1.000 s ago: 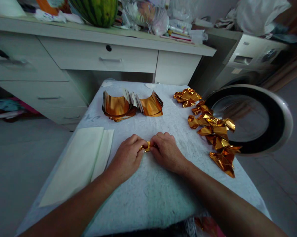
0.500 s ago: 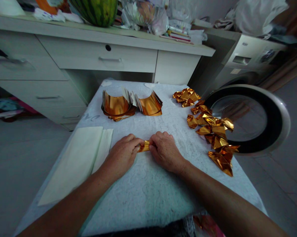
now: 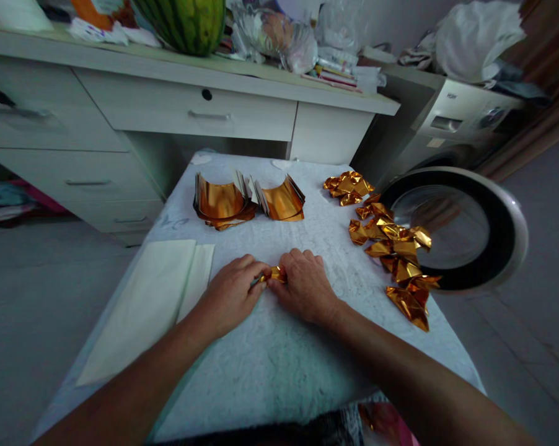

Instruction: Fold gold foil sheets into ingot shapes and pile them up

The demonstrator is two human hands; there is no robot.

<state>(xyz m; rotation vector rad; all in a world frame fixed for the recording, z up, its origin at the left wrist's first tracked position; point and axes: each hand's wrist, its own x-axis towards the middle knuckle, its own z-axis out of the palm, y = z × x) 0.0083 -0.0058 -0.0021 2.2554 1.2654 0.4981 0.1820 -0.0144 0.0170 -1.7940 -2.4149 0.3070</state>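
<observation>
A small folded piece of gold foil paper is pinched between my two hands, low over the middle of the cloth-covered table. My left hand grips its left end with thumb and fingers. At the right end, my right hand is closed on it, the thumb reaching toward the left fingertips. Much of the foil is hidden by the fingers. Beyond the hands stand two curved stacks of gold foil sheets, a left stack and a right stack. Folded gold foil pieces lie in a heap to the right.
Folded pale paper sheets lie left of my left arm. A white desk borders the table's far side, with a watermelon on top. The open round door of a washing machine stands by the right edge.
My right thumb has moved left, nearer my left fingertips, and less of the gold foil paper shows. The view has shifted slightly.
</observation>
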